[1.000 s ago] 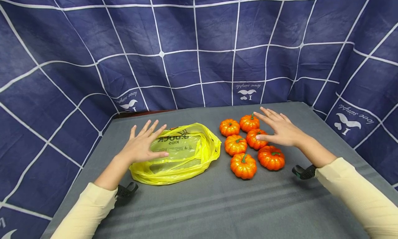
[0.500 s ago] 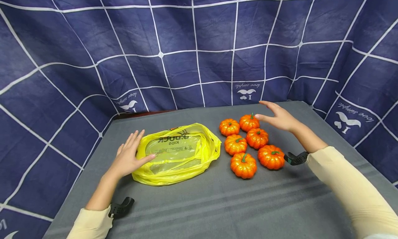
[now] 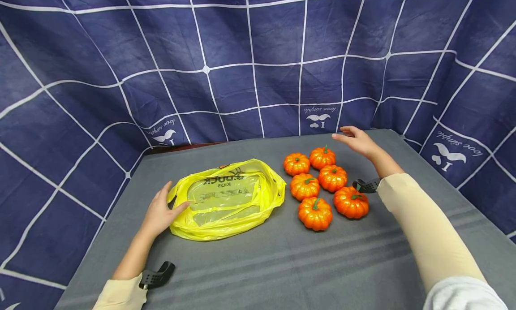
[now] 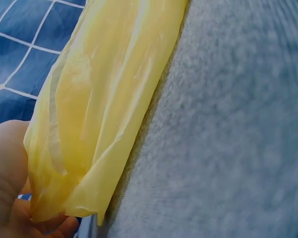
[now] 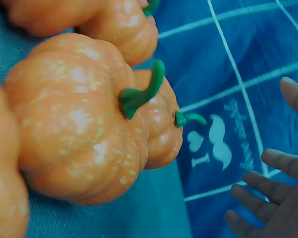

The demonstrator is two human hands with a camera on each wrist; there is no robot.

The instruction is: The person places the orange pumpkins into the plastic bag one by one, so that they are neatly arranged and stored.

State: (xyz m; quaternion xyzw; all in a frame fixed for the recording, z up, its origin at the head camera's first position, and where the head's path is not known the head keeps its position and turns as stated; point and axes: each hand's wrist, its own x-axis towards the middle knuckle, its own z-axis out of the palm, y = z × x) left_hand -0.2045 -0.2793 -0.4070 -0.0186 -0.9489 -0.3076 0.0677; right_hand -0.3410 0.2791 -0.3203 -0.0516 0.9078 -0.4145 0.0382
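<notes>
A yellow plastic bag (image 3: 225,230) lies with its mouth spread wide on the left half of the table, dark print showing inside. My left hand (image 3: 158,215) is at the bag's left end, its thumb straight over the rim. In the left wrist view, the fingers (image 4: 52,225) show just beyond the yellow plastic (image 4: 109,94). Right of the bag sit several small orange pumpkins with green stems, such as the front pumpkin (image 3: 316,214) and the back pumpkin (image 3: 322,157). My right hand (image 3: 359,143) hovers beyond them at the back right, fingers loosely bent, holding nothing.
A grey cloth covers the table (image 3: 258,274). A blue curtain (image 3: 278,41) with white grid lines hangs along the back and both sides. Dark camera mounts (image 3: 158,274) are strapped to the wrists.
My left hand has drawn back from above the bag, down to its left end. The right hand has moved off the pumpkins toward the back right. Bag and pumpkins have stayed put.
</notes>
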